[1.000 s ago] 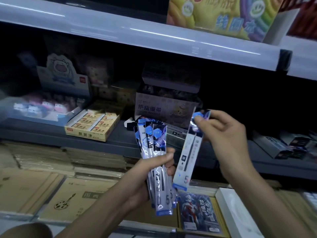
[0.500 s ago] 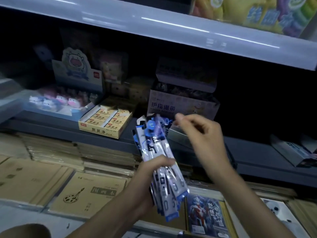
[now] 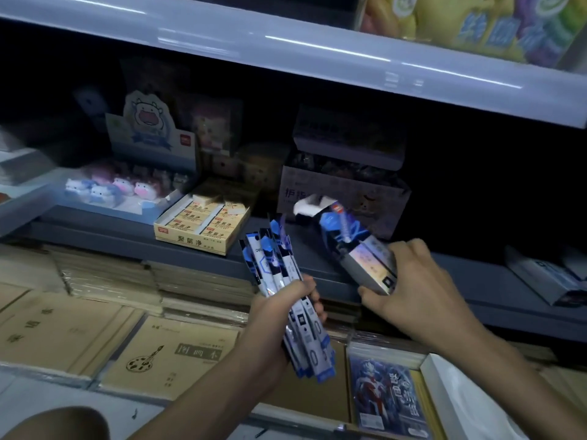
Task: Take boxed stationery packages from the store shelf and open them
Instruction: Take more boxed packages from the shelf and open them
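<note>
A bundle of slim blue-and-white pen packets (image 3: 279, 265) is gripped around its middle by the left hand (image 3: 279, 315), fingers and thumb wrapped tight. The upper ends are fanned toward 11 o'clock and the lower ends are left hanging toward 5 o'clock. Held in one fist like this, the loose packets are kept together and the other hand is freed for the box. The opened pen box (image 3: 355, 249) is held at its near end by the right hand (image 3: 419, 290), with fingers laid over the top face and the thumb pressed beneath. The box is tilted, with its white end flap (image 3: 306, 208) turned out at the far end, toward 10 o'clock from the hand. It is kept just above the front edge of the grey shelf (image 3: 492, 281); whether the shelf is touched cannot be told. The open mouth is pointed away from the person, probably so that the box can be emptied or set back. An open tray of erasers (image 3: 200, 230) is seen at 9 o'clock from the box, and a printed carton (image 3: 349, 192) stands just behind it at 12 o'clock.
</note>
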Tool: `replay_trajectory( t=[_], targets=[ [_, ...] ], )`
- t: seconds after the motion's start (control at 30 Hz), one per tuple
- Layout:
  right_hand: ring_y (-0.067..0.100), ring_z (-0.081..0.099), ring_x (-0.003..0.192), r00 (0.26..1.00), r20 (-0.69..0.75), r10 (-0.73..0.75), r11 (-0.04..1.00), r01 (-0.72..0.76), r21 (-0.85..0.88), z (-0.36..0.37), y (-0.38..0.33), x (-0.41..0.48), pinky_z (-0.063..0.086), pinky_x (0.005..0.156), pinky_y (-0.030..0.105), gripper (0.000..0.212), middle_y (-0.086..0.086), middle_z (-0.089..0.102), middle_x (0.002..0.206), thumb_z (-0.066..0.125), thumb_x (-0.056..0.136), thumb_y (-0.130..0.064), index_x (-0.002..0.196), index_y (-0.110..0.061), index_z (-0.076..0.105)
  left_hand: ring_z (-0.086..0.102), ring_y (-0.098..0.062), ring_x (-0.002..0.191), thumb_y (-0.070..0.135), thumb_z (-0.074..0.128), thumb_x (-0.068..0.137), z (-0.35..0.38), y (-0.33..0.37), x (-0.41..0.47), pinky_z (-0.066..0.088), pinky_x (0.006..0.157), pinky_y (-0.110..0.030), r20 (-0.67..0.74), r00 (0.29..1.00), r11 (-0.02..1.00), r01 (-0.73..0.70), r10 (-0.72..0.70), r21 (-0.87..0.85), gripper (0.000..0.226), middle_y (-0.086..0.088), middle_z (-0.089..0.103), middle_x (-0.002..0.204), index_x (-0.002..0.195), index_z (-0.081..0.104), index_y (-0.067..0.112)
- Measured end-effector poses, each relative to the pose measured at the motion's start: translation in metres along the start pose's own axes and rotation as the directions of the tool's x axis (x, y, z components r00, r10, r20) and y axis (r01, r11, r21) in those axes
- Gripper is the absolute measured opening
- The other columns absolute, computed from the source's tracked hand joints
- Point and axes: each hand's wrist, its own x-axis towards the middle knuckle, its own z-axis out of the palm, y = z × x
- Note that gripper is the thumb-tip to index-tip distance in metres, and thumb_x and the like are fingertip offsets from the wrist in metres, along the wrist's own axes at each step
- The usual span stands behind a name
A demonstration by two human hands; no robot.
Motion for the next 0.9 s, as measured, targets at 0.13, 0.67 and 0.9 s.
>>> replay_trajectory(
  t=[0.13, 0.67, 0.9],
  targets=[
    [0.006, 0.063, 0.075, 0.995, -0.081, 0.062, 0.978, -0.045, 0.202, -0.006, 0.005, -0.041, 0.054, 0.058, 0.031, 0.069, -0.016, 0.059, 0.098, 0.08, 0.075, -0.057, 0.121, -0.039, 0.031, 0.06, -0.023, 0.067, 0.024, 0.086, 0.082, 0.02, -0.011, 0.003, 0.052, 0.069, -0.035, -0.001, 0.998, 0.997, -0.058, 0.058, 0.05, 0.026, -0.01, 0.058, 0.075, 0.093, 0.067, 0.011],
    [-0.012, 0.053, 0.122, 1.0, 0.014, 0.027, 0.664, -0.028, 0.747, 0.042, 0.052, -0.081, 0.049, 0.085, 0.006, 0.058, -0.022, 0.045, 0.146, 0.042, 0.108, -0.035, 0.154, -0.055, 0.013, 0.074, -0.042, 0.104, 0.017, 0.074, 0.091, 0.079, -0.053, -0.004, 0.058, 0.091, -0.061, 0.11, 0.994, 0.997, 0.0, -0.008, 0.071, 0.031, -0.021, 0.075, 0.114, 0.121, 0.071, 0.011],
    [-0.01, 0.054, 0.124, 0.998, 0.048, 0.037, 0.633, -0.06, 0.772, 0.054, 0.068, -0.096, 0.053, 0.089, 0.015, 0.063, -0.024, 0.042, 0.147, 0.04, 0.103, -0.047, 0.156, -0.055, 0.007, 0.076, -0.038, 0.099, 0.016, 0.083, 0.081, 0.091, -0.07, -0.003, 0.058, 0.094, -0.055, 0.082, 0.997, 0.978, -0.02, 0.003, 0.21, 0.035, -0.017, 0.078, 0.108, 0.114, 0.074, 0.013]
  ],
)
